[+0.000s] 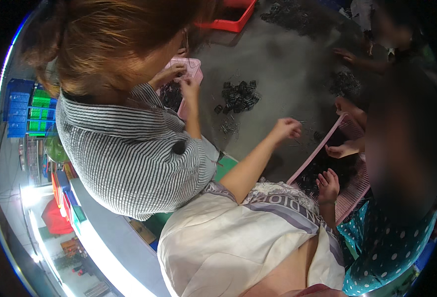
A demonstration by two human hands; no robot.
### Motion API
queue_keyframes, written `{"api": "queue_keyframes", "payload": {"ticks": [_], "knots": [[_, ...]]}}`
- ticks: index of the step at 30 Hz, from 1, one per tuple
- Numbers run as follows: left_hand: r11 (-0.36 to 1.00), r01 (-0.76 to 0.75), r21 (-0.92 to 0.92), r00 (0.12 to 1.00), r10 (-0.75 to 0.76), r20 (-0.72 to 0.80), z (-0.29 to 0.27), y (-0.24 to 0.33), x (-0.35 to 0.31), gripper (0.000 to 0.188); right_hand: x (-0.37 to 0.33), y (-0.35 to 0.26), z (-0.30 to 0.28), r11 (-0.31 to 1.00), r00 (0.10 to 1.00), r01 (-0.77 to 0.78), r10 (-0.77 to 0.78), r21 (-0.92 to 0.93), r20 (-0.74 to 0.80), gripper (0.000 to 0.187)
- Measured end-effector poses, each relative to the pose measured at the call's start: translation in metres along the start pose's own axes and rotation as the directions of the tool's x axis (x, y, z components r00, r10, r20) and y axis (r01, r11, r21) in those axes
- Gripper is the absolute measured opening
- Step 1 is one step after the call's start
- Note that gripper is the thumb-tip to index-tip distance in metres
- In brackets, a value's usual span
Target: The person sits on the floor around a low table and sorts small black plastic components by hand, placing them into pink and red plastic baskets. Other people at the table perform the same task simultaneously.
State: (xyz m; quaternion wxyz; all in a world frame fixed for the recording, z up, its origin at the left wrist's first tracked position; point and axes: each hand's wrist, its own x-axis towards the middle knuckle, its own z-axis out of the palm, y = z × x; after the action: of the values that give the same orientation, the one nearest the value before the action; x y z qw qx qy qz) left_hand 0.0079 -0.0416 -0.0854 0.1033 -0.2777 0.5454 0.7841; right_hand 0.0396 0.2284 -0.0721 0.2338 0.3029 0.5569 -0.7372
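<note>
My left hand (pixel 287 130) is held over the grey table with its fingertips pinched together. What they hold, if anything, is too small to make out; thin metal pins (pixel 295 144) lie scattered just below. At the near side of a pink plastic basket (pixel 311 154), my right hand (pixel 328 185) is raised with fingers apart and slightly curled, and nothing shows in it. Small dark parts (pixel 339 168) fill part of the basket. Farther left on the table sit a heap of black ribbed pieces (pixel 240 96) and another cluster of pins (pixel 230 127).
A person in a striped shirt (pixel 134 148) works close on my left at another pink basket (pixel 194 67). On the right, a co-worker's hand (pixel 344 149) reaches into my basket. A red tray (pixel 234 24) and more dark pieces (pixel 287 17) are at the far side.
</note>
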Motion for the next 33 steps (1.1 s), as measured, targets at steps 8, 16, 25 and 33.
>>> {"api": "queue_keyframes", "payload": {"ticks": [8, 16, 25, 33], "knots": [[0.614, 0.359, 0.703, 0.463, 0.536, -0.705, -0.114, -0.032, 0.068, 0.038, -0.015, -0.005, -0.009, 0.993, 0.999, -0.049, 0.05, -0.105, 0.014, 0.024], [0.449, 0.193, 0.873, 0.805, 0.436, -0.402, -0.101, -0.033, 0.048, 0.021, -0.021, -0.007, -0.008, 0.989, 0.997, -0.065, 0.069, -0.134, 0.031, 0.023], [0.772, -0.128, 0.623, 0.783, 0.464, -0.414, -0.115, -0.018, 0.04, 0.023, -0.013, -0.001, -0.004, 0.98, 0.99, -0.08, 0.099, -0.179, 0.099, 0.025], [0.521, -0.071, 0.85, 0.724, 0.613, -0.315, -0.088, -0.049, 0.059, 0.028, -0.015, -0.002, 0.001, 0.977, 0.988, -0.093, 0.114, -0.192, 0.1, 0.024]]}}
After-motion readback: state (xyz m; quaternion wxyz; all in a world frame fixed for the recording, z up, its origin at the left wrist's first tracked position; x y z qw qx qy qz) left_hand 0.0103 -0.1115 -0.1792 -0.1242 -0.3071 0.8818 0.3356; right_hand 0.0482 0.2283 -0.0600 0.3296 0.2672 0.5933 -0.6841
